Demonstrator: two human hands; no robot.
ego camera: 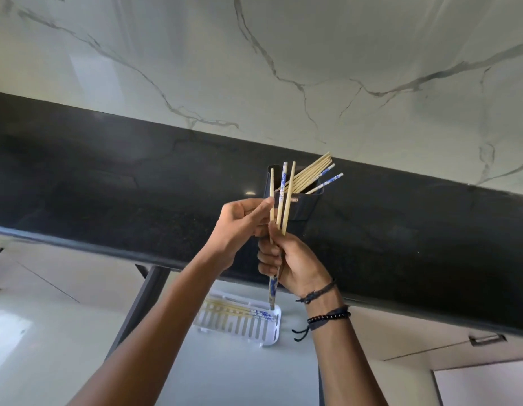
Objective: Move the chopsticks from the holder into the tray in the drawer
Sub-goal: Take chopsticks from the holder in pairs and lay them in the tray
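Observation:
A dark holder (pixel 305 205) stands on the black counter with several wooden and blue-patterned chopsticks (pixel 311 175) leaning to the right in it. My right hand (pixel 292 263) grips three chopsticks (pixel 283 200) upright in front of the holder. My left hand (pixel 242 218) pinches the leftmost of these near its upper part. Below, in the open drawer, a white slotted tray (pixel 263 329) holds a few chopsticks (pixel 237 309) lying flat.
The black countertop (pixel 108 186) runs across the view, with a marble-patterned wall (pixel 254 68) behind it. The open drawer has a pale floor (pixel 225 367). Cabinet fronts with a handle (pixel 486 339) sit at the lower right.

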